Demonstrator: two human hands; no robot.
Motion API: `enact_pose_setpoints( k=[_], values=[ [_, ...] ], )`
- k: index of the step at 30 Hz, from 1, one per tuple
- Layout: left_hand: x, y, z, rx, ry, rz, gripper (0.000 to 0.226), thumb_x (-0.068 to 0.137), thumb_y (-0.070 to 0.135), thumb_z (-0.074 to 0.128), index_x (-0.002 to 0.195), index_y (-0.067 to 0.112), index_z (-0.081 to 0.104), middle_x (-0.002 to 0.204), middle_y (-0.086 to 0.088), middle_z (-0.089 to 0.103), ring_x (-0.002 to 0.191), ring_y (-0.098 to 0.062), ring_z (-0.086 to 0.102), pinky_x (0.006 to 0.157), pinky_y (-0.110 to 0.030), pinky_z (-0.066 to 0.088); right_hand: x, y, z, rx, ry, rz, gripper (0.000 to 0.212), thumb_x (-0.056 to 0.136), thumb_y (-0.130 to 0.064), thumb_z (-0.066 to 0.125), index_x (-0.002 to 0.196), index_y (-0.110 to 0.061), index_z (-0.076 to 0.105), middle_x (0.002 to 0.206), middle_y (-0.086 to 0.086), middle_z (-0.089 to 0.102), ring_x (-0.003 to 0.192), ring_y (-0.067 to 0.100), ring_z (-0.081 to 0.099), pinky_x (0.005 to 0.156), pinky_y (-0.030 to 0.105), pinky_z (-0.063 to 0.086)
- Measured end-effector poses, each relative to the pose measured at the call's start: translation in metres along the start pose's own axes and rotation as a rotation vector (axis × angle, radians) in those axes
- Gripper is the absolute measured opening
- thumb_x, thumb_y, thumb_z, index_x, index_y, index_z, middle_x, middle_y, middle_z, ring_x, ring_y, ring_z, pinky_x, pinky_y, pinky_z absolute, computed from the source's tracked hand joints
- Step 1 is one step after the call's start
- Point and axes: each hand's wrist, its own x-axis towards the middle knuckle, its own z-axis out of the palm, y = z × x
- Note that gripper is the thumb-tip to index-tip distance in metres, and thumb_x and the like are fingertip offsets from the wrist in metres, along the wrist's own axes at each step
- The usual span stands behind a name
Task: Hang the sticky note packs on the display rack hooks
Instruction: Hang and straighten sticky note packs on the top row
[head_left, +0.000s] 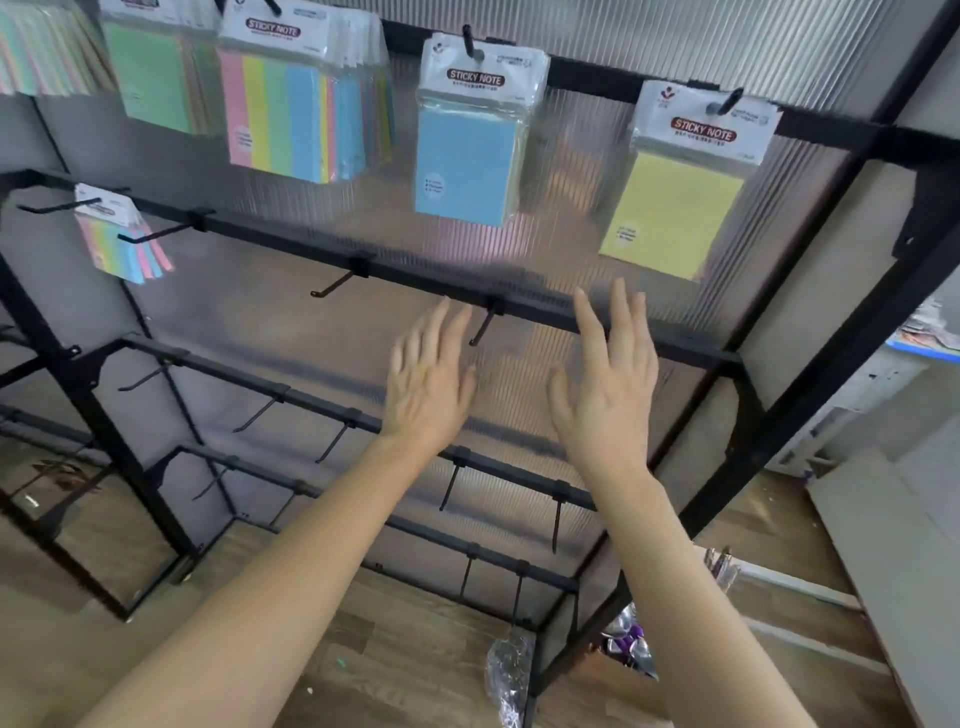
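Note:
A black display rack (519, 301) with several bars of hooks fills the view. On the top bar hang a yellow sticky note pack (675, 213), a blue pack (465, 156), a multicolour striped pack (291, 114) and a green pack (150, 73). A small striped pack (119, 239) hangs on the second bar at the left. My left hand (428, 379) and my right hand (610, 379) are both raised in front of the second bar with fingers straight, holding nothing. An empty hook (483, 325) sits between them.
Several empty hooks line the lower bars (332, 402). A ribbed translucent panel (291, 322) backs the rack. Crumpled clear plastic wrap (506, 675) lies on the wooden floor at the rack's foot. Grey boards (893, 561) lean at the right.

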Motion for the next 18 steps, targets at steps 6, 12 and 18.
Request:
enact_pose_setpoints(
  k=[6, 12, 18],
  values=[
    [-0.056, -0.061, -0.038, 0.087, -0.116, -0.151, 0.056, 0.088, 0.021, 0.049, 0.140, 0.010, 0.034, 0.149, -0.014, 0.029, 0.133, -0.031, 0.032, 0.108, -0.045, 0.025, -0.028, -0.067, 0.044, 0.150, -0.191, -0.082, 0.055, 0.087, -0.015, 0.048, 0.140, -0.013, 0.035, 0.149, 0.017, 0.029, 0.139, 0.033, 0.019, 0.111, 0.045, 0.018],
    [-0.106, -0.154, -0.101, 0.217, -0.108, -0.347, 0.052, 0.089, 0.019, 0.054, 0.137, 0.009, 0.039, 0.146, -0.014, 0.032, 0.130, -0.032, 0.035, 0.106, -0.046, 0.027, -0.035, -0.158, 0.092, 0.246, -0.339, -0.176, 0.064, 0.084, -0.010, 0.059, 0.142, -0.015, 0.034, 0.150, 0.016, 0.027, 0.140, 0.034, 0.018, 0.110, 0.043, 0.013],
    [-0.150, -0.251, -0.182, 0.328, -0.122, -0.442, 0.050, 0.086, 0.019, 0.056, 0.134, 0.007, 0.044, 0.140, -0.016, 0.041, 0.125, -0.033, 0.042, 0.103, -0.045, 0.033, -0.042, -0.275, 0.143, 0.269, -0.599, -0.282, 0.068, 0.088, -0.025, 0.056, 0.147, -0.018, 0.022, 0.154, 0.015, 0.016, 0.143, 0.034, 0.008, 0.114, 0.047, 0.005]
  ],
)
